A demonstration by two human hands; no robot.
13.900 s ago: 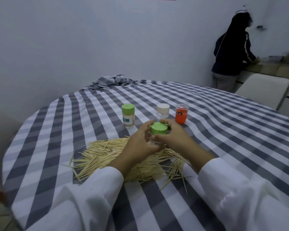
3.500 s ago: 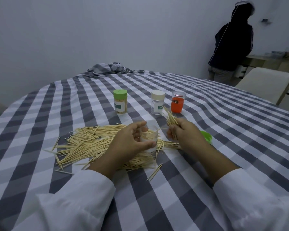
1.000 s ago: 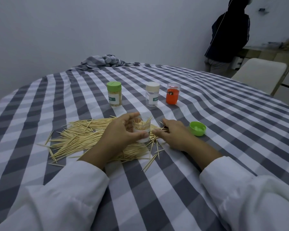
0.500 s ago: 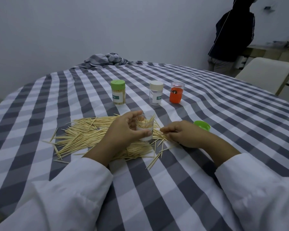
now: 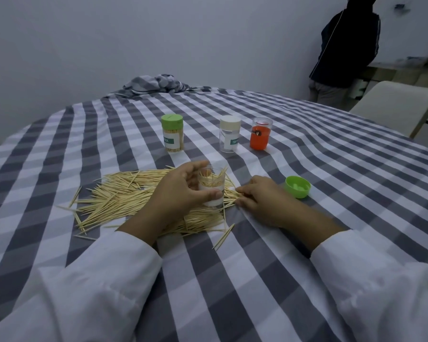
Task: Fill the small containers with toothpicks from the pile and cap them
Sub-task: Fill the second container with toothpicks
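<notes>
Toothpicks (image 5: 134,196) lie piled at 9 o'clock of the clear container (image 5: 211,187), which the left hand (image 5: 181,193) grips upright for loading while the right hand (image 5: 260,197) pinches more at 3 o'clock.

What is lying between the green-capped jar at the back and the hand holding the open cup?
In the head view, only bare checked cloth separates the green-capped jar from the left hand; the toothpick pile's edge begins nearer the hand.

The left hand (image 5: 181,191) covers the near-left side of the open jar (image 5: 211,187) and part of the toothpick pile (image 5: 124,196). The right hand (image 5: 260,199) hides its own fingertips, perhaps pinching toothpicks. Labels on the far jars (image 5: 229,137) are too small to read. The far-right person (image 5: 344,45) is cut off at the top edge.
</notes>
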